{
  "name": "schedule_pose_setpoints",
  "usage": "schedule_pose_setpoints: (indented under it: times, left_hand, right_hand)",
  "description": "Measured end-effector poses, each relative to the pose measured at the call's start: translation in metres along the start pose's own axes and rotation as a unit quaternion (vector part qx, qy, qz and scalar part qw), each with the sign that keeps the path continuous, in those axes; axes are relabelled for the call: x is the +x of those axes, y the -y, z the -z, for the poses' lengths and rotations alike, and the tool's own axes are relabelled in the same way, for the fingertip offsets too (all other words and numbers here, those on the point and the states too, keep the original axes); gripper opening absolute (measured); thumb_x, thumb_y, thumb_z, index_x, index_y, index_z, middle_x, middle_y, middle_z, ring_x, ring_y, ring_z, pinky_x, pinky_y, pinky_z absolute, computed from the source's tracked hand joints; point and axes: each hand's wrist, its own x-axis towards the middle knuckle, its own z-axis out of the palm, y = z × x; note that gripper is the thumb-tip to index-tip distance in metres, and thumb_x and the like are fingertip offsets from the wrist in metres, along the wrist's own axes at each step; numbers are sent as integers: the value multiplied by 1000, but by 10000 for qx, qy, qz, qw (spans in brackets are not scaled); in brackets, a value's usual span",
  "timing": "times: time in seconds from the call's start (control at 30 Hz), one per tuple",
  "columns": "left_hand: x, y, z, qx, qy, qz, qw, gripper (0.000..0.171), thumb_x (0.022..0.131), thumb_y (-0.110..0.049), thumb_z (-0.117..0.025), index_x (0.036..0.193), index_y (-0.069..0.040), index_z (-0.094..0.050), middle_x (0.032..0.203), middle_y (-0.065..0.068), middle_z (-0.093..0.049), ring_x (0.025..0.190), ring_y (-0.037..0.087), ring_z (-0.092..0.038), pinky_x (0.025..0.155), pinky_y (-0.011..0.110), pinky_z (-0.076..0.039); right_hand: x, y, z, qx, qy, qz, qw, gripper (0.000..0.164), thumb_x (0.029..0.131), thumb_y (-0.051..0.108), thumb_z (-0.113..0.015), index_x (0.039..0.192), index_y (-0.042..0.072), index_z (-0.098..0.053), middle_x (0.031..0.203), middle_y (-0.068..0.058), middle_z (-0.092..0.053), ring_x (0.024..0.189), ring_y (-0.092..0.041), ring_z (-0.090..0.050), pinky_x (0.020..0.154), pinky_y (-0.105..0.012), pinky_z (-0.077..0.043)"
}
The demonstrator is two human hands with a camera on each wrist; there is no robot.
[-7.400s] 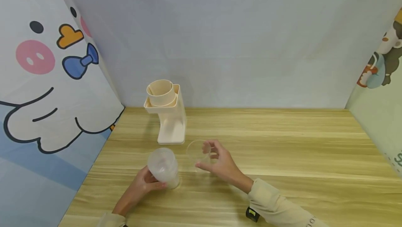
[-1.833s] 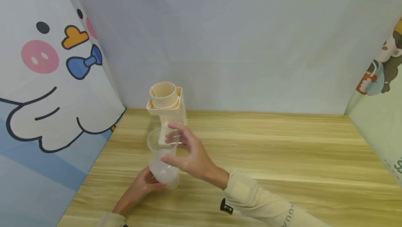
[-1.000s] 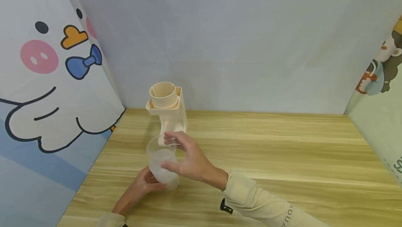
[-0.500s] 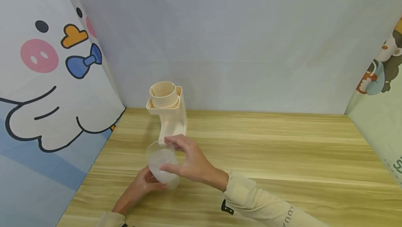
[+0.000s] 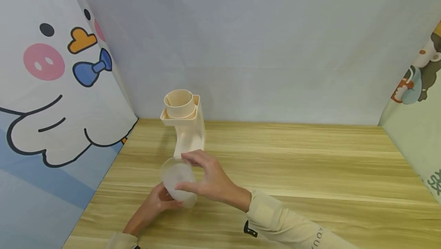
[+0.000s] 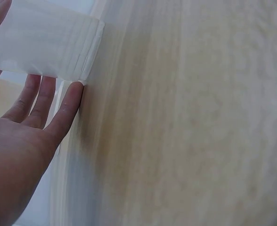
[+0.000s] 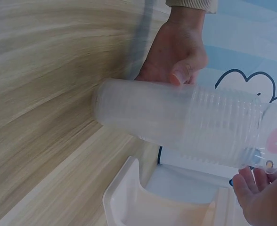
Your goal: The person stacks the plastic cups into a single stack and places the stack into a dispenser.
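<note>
A tall stack of nested clear plastic cups (image 5: 179, 182) stands upright on the wooden table in the head view, just in front of a cream-coloured stand. Low on its left side, my left hand (image 5: 156, 203) grips it between thumb and fingers. My right hand (image 5: 213, 182) holds the uppermost cup (image 7: 270, 125) near its rim, thumb in front and fingers behind. That cup sits within the top of the stack, its rim above the closely spaced rims below. In the left wrist view, fingers (image 6: 65, 110) of the left hand lie along the stack's base.
The cream stand (image 5: 189, 136) behind the cups carries a round open tube (image 5: 179, 103) on its top. A grey cloth wall (image 5: 275, 50) closes off the back of the table (image 5: 310, 165). Cartoon-printed panels (image 5: 41, 134) stand at both sides.
Seconds ago the right hand held a single cup to the right of the stack. It brought that cup over the top, then lowered it into the stack. The left hand stays in place.
</note>
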Motion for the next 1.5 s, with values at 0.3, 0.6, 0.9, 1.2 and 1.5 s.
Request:
schedule_pose_setpoints:
  times: [0.3,0.6,0.9,1.2,1.5]
  left_hand:
    - [-1,0,0,-185,-23,206,9996,63,81,-6,-72,133,2,-38,126,20,-51,108,28,-58,84,39,-51]
    - [-1,0,0,-154,-30,191,9997,62,81,-5,-72,133,2,-38,124,20,-52,106,27,-59,82,40,-52]
    - [0,-1,0,36,-83,164,9998,66,80,-7,-73,135,0,-38,126,22,-50,109,30,-56,84,39,-51]
    - [0,-3,-2,150,0,68,9999,68,82,-8,-72,139,-2,-35,130,23,-47,114,35,-53,85,38,-51]
    - [1,-9,-4,239,-8,239,9994,72,81,-11,-73,141,-8,-33,131,19,-47,114,35,-52,87,41,-49]
  right_hand:
    - [-2,0,0,-362,110,-100,9992,55,70,23,-84,116,2,-63,114,-4,-59,106,-15,-55,89,-30,-48]
    - [-5,-1,-1,-541,189,-356,9977,58,72,27,-83,120,3,-62,118,-3,-58,107,-16,-54,88,-28,-46]
    - [-7,-3,-2,-601,227,-520,9966,57,73,27,-81,121,3,-61,118,-4,-56,107,-19,-54,85,-29,-47]
    - [-11,-6,-2,-490,205,-720,9960,57,75,28,-81,123,5,-60,120,-2,-55,108,-18,-54,85,-32,-49]
    - [-19,-13,-8,55,80,-781,9969,63,74,21,-82,128,8,-53,115,-3,-54,103,-16,-54,77,-31,-53]
